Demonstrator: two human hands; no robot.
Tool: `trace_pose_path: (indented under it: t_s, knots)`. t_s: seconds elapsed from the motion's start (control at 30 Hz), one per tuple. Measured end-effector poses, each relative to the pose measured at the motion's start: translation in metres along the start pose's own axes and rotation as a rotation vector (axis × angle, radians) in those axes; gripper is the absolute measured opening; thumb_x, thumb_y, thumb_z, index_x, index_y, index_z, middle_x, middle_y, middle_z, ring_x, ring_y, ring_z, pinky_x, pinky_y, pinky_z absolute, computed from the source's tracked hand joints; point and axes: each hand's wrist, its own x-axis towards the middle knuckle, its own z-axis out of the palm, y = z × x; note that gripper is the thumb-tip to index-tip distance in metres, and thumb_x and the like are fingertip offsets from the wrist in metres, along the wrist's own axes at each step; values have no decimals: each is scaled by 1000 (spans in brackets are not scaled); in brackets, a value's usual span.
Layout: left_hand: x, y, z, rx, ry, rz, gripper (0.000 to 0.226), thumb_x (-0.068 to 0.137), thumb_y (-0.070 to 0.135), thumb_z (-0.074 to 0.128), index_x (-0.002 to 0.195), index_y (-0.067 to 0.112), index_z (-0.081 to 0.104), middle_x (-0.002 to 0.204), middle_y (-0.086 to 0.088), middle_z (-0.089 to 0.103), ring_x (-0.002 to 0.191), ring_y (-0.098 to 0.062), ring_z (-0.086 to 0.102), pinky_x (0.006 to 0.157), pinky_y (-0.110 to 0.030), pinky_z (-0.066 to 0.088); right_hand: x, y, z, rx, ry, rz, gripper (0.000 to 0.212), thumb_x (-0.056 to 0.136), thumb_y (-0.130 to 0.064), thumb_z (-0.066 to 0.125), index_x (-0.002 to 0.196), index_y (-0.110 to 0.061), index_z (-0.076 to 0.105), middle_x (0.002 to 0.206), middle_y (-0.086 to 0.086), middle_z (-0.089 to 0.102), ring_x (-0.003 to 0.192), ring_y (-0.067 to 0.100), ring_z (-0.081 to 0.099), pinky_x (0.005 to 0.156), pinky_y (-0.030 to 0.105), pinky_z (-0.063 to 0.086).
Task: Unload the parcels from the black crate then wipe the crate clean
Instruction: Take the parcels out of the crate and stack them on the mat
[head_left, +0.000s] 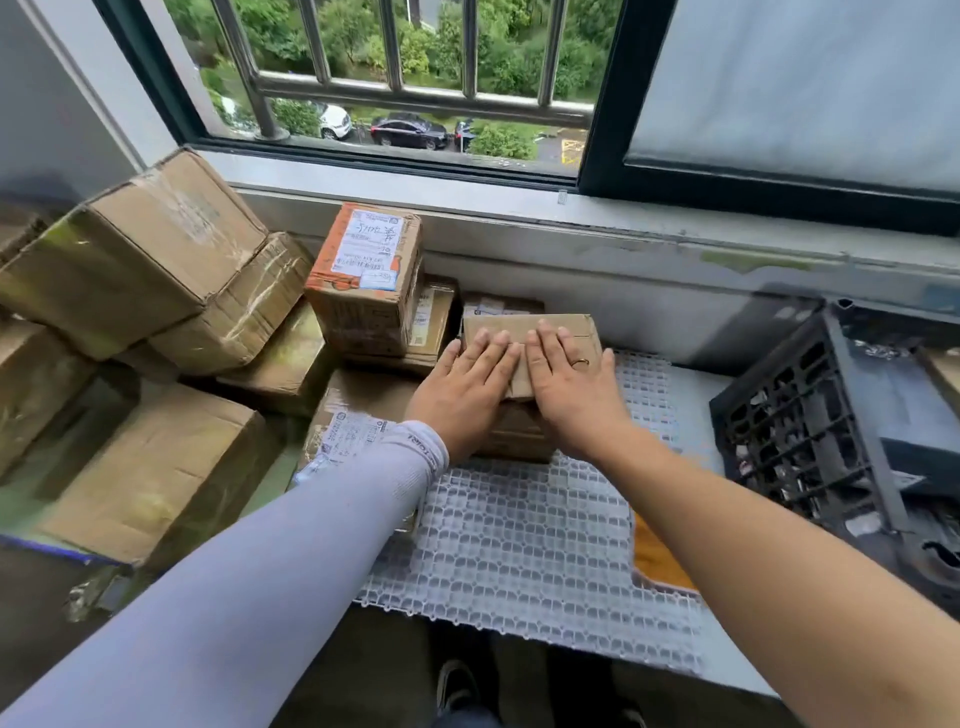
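A small brown cardboard parcel (574, 327) lies on top of another box (517, 436) at the back of the white plastic grid mat (530, 540). My left hand (467, 387) and my right hand (571, 384) both rest flat on that parcel's top, fingers straight and close together, palms down, not gripping it. The black crate (810, 410) stands at the right edge of the mat, with dark and light parcels visible through its lattice wall.
Many taped cardboard boxes are stacked to the left, including an orange-edged box (363, 280) with a white label and a large box (140, 249). A window sill and barred window run along the back. An orange cloth (657, 551) lies under the mat's right edge.
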Motion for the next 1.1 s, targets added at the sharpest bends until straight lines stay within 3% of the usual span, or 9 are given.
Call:
trace_pose_path:
  t_s: [0.13,0.27,0.43,0.6,0.73,0.87,1.03,1.1]
  knots:
    - [-1,-5,22,-50,-44,-5,76,98,50,2,165,16,7,173,-6,7,159,-32,6,127,-48,-1,4,-13,20,19,-48,56,76,108,-28,39,162,-14,-13,170,4,-20,158,27,-12,118,74,12]
    - [0,-2,42,1,-123,-38,68,110,47,22,165,21,-8,173,-2,-7,159,-35,-4,126,-52,-6,3,-17,36,51,-101,70,81,107,-26,43,162,-13,-15,170,6,-22,158,30,-13,119,74,9]
    - [-4,6,59,-18,-154,-78,70,107,53,19,161,27,-18,172,1,-16,158,-37,-14,125,-56,-7,-2,-11,51,85,-103,48,89,104,-36,48,162,-18,-17,169,3,-26,157,29,-16,120,72,2]
    - [-7,11,60,-47,-158,-120,74,107,53,26,158,30,-22,172,5,-15,159,-33,-12,127,-58,1,-7,10,51,142,-75,-25,92,102,-48,49,163,-26,-16,170,-2,-24,157,27,-17,126,59,-1]
    - [-5,17,54,-60,-129,-160,77,105,56,37,165,29,-3,174,5,-3,160,-34,0,125,-59,5,-6,38,55,150,-39,-87,92,101,-48,51,162,-32,-17,170,-1,-22,157,29,-17,128,53,5]
    - [-2,26,48,-40,-160,-216,78,105,56,37,165,29,-5,174,5,-7,160,-33,-1,125,-57,3,-6,59,64,145,5,-169,92,102,-48,53,162,-32,-15,171,1,-17,157,31,-15,128,52,9]
    - [1,31,44,-38,-176,-254,69,109,47,33,165,30,-4,173,6,-6,160,-31,0,125,-57,5,-2,65,67,183,31,-223,79,107,-43,44,164,-25,-7,172,5,-7,158,35,-11,120,53,30]
    - [3,31,41,-38,-153,-255,65,110,45,31,166,31,1,174,6,-1,160,-31,5,125,-58,7,0,66,65,211,31,-226,73,109,-40,40,165,-22,-4,172,6,-5,158,36,-9,119,54,32]
